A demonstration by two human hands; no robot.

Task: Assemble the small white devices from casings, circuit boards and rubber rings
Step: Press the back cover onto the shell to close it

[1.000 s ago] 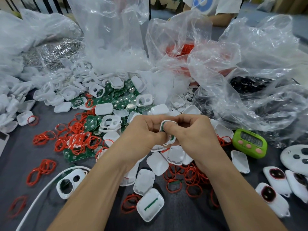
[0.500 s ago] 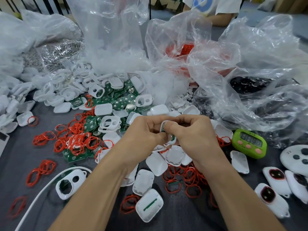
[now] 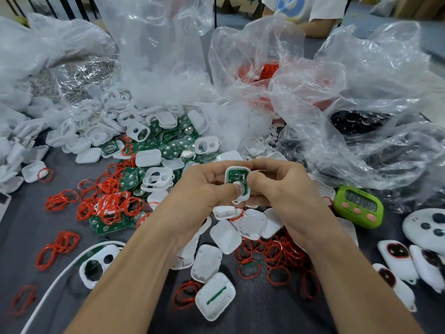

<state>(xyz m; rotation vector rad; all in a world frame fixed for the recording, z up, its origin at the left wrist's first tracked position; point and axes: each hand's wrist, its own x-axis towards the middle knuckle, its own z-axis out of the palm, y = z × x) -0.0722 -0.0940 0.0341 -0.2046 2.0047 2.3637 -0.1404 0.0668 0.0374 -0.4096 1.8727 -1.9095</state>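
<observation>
Your left hand (image 3: 204, 188) and right hand (image 3: 283, 186) pinch a small white casing (image 3: 238, 201) with green circuit board (image 3: 237, 176); red rubber rings (image 3: 274, 253) lie at six o'clock, a lime plastic timer (image 3: 358, 207) at three.

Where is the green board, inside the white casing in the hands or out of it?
Inside: the green board lies within the rim of the white casing, face uncovered, held by left hand and right hand.

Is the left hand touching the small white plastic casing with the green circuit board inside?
Touching. The head view shows the left hand gripping the white plastic casing, its thumb tip pressed on the green circuit board.
</observation>
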